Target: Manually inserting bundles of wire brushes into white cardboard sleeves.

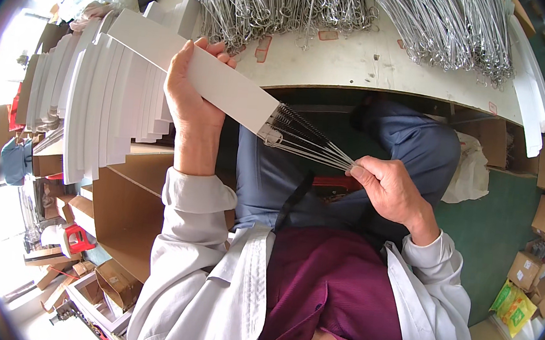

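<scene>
My left hand (194, 101) is wrapped round a long, narrow white box (231, 92), which slants down to the right in front of me. Out of the box's lower right end comes a bunch of thin wire brushes (313, 146). Dark bristles and wire loops show at the mouth of the box; what lies further inside is hidden. The bare wires draw together toward my right hand (390, 190), whose thumb and fingers pinch them over my lap.
Large heaps of wire brushes (453, 33) with looped ends cover the far side of the white table (359, 71). Many long white boxes (100, 103) are stacked at the left, above an open cardboard carton (128, 206). More cartons (524, 270) stand along the right.
</scene>
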The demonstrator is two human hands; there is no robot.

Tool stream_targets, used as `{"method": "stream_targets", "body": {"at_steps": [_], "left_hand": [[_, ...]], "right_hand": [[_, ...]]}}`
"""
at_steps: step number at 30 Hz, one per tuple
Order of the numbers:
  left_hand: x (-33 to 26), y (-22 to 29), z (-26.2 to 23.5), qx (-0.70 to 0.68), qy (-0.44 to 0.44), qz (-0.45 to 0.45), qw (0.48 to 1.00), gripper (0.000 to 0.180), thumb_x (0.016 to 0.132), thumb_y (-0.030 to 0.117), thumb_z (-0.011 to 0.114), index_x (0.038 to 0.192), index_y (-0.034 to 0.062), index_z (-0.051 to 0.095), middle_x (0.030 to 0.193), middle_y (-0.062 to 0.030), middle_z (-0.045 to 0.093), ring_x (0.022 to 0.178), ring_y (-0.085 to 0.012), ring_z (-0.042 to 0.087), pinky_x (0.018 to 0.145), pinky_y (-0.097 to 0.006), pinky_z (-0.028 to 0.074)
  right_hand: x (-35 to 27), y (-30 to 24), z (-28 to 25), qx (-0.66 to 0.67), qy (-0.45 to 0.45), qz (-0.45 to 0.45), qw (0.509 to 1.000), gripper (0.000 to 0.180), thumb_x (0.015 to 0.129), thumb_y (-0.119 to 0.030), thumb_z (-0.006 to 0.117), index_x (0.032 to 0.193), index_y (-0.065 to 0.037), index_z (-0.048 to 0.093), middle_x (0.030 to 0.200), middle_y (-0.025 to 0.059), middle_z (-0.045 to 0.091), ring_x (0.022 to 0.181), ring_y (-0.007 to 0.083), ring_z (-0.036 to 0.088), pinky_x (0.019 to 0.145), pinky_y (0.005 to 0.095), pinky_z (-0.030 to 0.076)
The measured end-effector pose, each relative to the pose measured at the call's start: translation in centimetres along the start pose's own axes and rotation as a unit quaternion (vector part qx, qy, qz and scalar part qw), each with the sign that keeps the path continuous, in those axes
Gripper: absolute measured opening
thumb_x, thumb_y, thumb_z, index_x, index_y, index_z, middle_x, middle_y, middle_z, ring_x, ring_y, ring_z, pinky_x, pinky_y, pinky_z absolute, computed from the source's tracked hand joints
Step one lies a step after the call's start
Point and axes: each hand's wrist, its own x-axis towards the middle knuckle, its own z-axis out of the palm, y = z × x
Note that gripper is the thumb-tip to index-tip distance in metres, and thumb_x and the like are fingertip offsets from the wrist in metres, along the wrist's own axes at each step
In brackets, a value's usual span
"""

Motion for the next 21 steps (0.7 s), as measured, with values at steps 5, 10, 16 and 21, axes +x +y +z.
{"method": "stream_targets", "body": {"at_steps": [5, 10, 16, 21], "left_hand": [[-0.2, 0.2, -0.2, -0.003, -0.004, 0.012, 1.000, 0.035, 0.097, 0.021, 0.061, 0.115, -0.0089, 0.057, 0.101, -0.0222, 0.062, 0.083, -0.0275, 0.060, 0.083, -0.042, 0.054], [0.2, -0.3, -1.1, -0.011, -0.016, 0.000, 1.000, 0.032, 0.095, 0.024, 0.064, 0.108, -0.0050, 0.061, 0.092, -0.0213, 0.065, 0.078, -0.0284, 0.063, 0.077, -0.043, 0.055], [0.1, -0.3, -1.0, -0.016, -0.078, -0.037, 0.996, 0.035, 0.094, 0.026, 0.066, 0.110, -0.0057, 0.063, 0.089, -0.0198, 0.065, 0.077, -0.0278, 0.063, 0.075, -0.043, 0.054], [0.3, -0.4, -1.0, -0.003, -0.087, -0.054, 0.995, 0.036, 0.095, 0.026, 0.065, 0.111, -0.0060, 0.063, 0.090, -0.0197, 0.066, 0.077, -0.0276, 0.063, 0.075, -0.043, 0.054]], "right_hand": [[-0.1, 0.0, 0.1, -0.025, 0.009, -0.021, 0.999, 0.023, 0.102, -0.017, 0.064, 0.089, 0.001, 0.062, 0.073, 0.0243, 0.061, 0.064, 0.0435, 0.059, 0.056, 0.0421, 0.044], [0.3, -0.4, -1.0, -0.074, -0.045, 0.002, 0.996, 0.027, 0.104, -0.020, 0.061, 0.097, 0.004, 0.070, 0.080, 0.0186, 0.071, 0.068, 0.0263, 0.069, 0.062, 0.0331, 0.052], [1.3, 0.3, -2.1, 0.002, -0.097, 0.025, 0.995, 0.030, 0.104, -0.024, 0.061, 0.098, 0.003, 0.073, 0.079, 0.0191, 0.070, 0.070, 0.0246, 0.068, 0.067, 0.0355, 0.051], [2.2, 0.0, -3.1, -0.029, -0.126, 0.055, 0.990, 0.030, 0.103, -0.025, 0.062, 0.098, 0.003, 0.074, 0.073, 0.0195, 0.067, 0.065, 0.0245, 0.063, 0.065, 0.0369, 0.050]]}}
